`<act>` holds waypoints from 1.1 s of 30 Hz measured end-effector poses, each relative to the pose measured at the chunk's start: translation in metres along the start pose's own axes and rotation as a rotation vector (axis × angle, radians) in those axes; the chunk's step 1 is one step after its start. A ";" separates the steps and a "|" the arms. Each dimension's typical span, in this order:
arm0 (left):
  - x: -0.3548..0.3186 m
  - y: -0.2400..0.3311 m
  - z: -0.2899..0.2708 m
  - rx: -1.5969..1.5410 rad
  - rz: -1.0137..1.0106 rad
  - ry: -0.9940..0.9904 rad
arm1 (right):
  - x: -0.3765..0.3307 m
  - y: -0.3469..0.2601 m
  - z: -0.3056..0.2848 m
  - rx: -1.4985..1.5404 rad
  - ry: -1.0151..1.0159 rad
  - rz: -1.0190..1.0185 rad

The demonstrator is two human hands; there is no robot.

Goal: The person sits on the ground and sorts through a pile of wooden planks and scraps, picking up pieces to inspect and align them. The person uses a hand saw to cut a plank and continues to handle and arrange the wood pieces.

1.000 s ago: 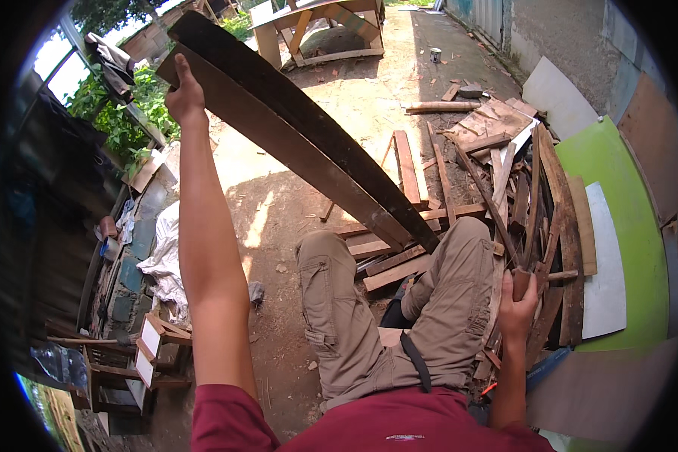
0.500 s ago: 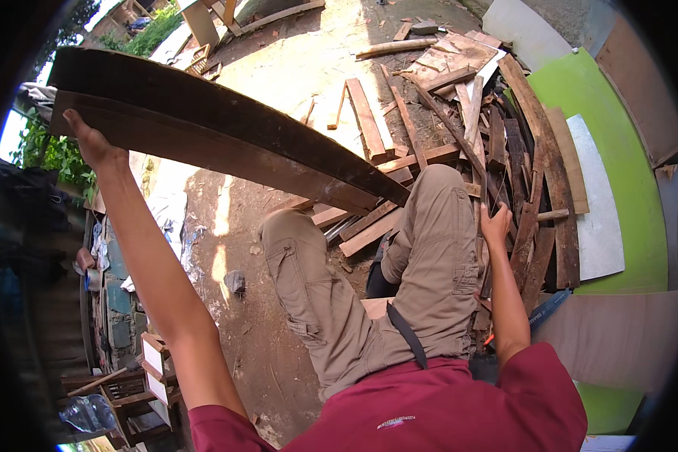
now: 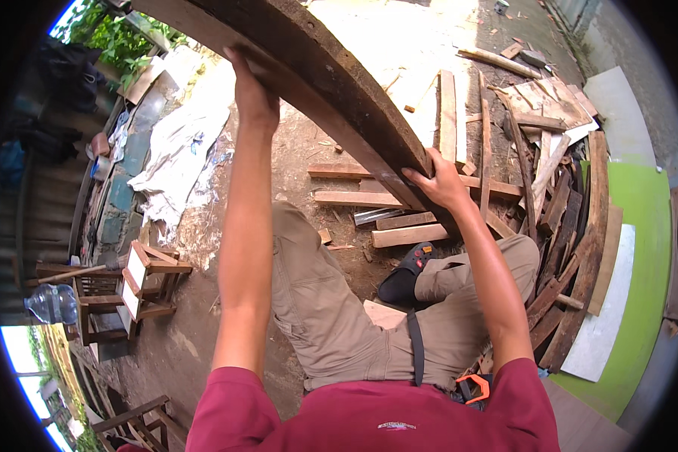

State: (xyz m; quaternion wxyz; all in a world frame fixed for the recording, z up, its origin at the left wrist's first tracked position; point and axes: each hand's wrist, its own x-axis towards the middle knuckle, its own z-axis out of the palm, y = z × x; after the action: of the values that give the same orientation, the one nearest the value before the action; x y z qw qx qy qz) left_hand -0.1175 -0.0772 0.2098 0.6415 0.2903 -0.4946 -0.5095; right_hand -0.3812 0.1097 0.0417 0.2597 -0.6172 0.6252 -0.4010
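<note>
A long, thick dark wooden beam (image 3: 339, 83) slants across the head view, from the upper left down to the ground in front of my feet. My left hand (image 3: 256, 94) grips its underside toward the far upper end, fingers partly hidden behind the wood. Lower down, my right hand (image 3: 441, 183) holds the same beam at its right edge, the thumb lying across the near face. Beneath and beside the lower end lie several cut wooden strips (image 3: 358, 199).
A heap of scrap boards (image 3: 557, 226) lies to the right, by green and white sheets (image 3: 606, 301). An orange-and-black tool handle (image 3: 473, 388) sits near my right hip. Left are a small wooden frame (image 3: 135, 290), a clear plastic bottle (image 3: 51, 305) and a white cloth (image 3: 184, 151).
My right hand has left the scrap heap and taken hold of the beam. The beam and my left hand have shifted right in view, and the view itself has turned left.
</note>
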 end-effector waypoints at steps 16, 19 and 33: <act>-0.021 -0.139 -0.177 -0.084 -0.574 0.603 | 0.013 0.057 0.135 -0.035 -0.074 0.293; -0.017 -0.117 -0.197 -0.164 -0.492 0.675 | 0.033 0.006 0.114 -0.056 -0.123 0.307; 0.017 0.227 -0.028 -0.254 -0.729 0.790 | 0.146 -0.306 -0.209 -0.345 -0.633 0.375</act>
State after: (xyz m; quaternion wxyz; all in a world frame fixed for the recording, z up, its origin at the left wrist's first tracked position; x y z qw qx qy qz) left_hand -0.0090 -0.0262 0.4049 0.5902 0.5325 -0.0182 -0.6065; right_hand -0.3951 0.0303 0.4319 0.4004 -0.6201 0.6741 -0.0261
